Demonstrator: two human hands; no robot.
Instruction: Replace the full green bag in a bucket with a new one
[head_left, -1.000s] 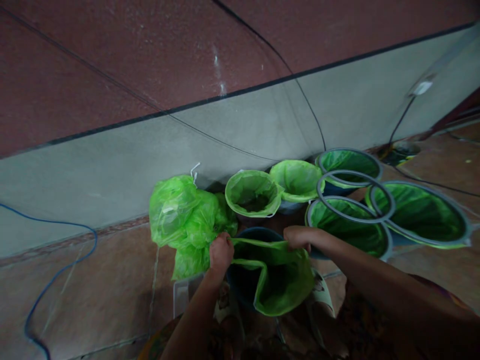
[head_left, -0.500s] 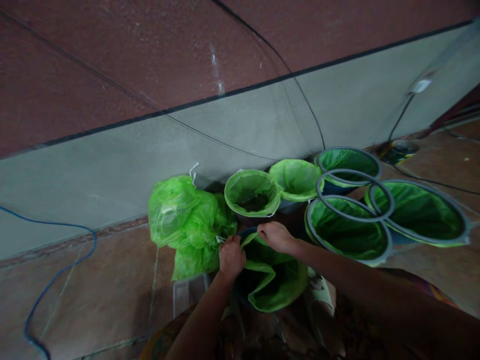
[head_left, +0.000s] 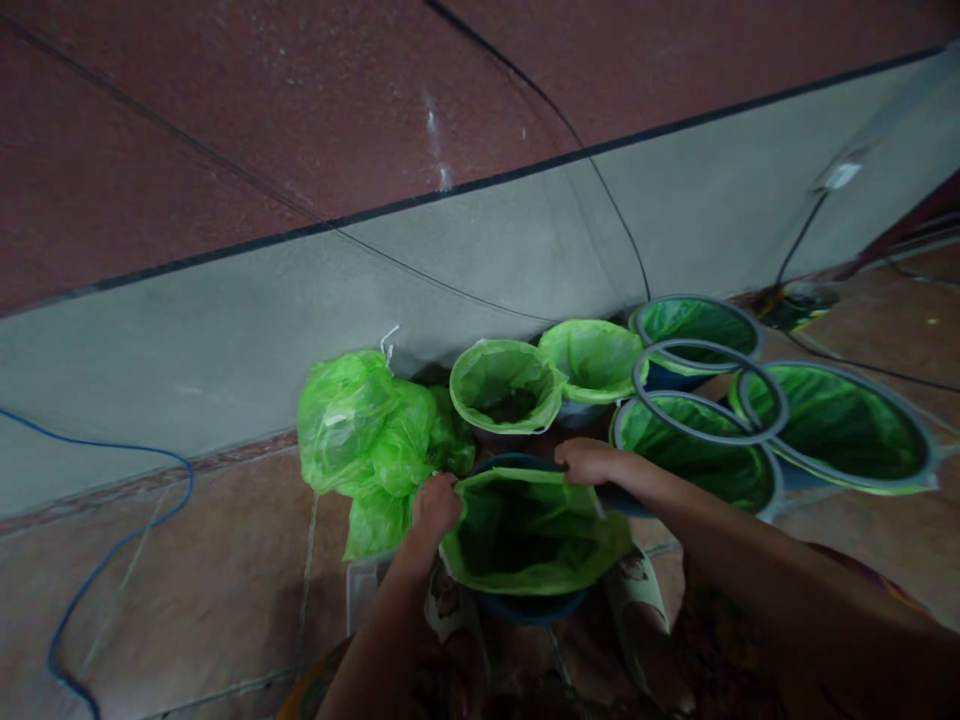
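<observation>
1. Faces wall behind blue bin.
2. Holds green bag open over the bin's mouth, overhanging its near side.
3. Clamps bag rim in left hand at the bin's left, in right hand at its far right.

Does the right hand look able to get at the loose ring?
Probably yes: the loose ring lies uncovered on top of the lined bins, close by, though the right hand would first have to release the bag.
</observation>
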